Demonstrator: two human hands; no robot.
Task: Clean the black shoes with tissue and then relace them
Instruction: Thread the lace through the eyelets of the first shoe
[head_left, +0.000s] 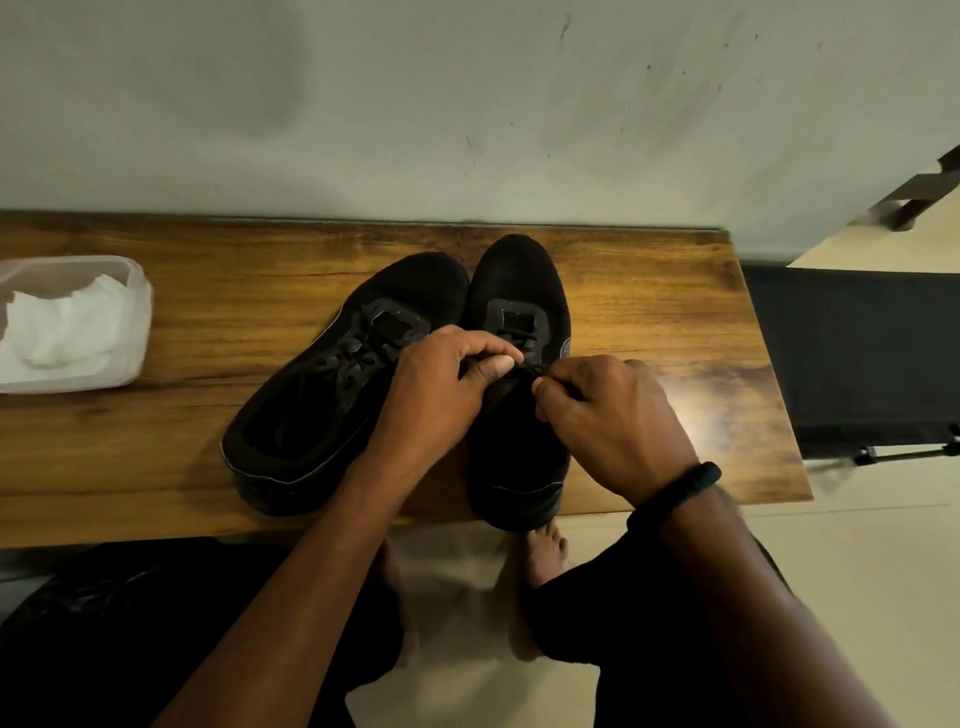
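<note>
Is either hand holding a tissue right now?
No, both the left hand and right hand pinch the black lace over one shoe, while the tissue lies in its container.

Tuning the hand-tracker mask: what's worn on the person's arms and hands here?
Both forearms are bare, with no sleeves in view. The left hand and right hand wear no gloves, and no rings show. The only item is a thick black band around the right wrist; no markings on it can be made out.
</note>
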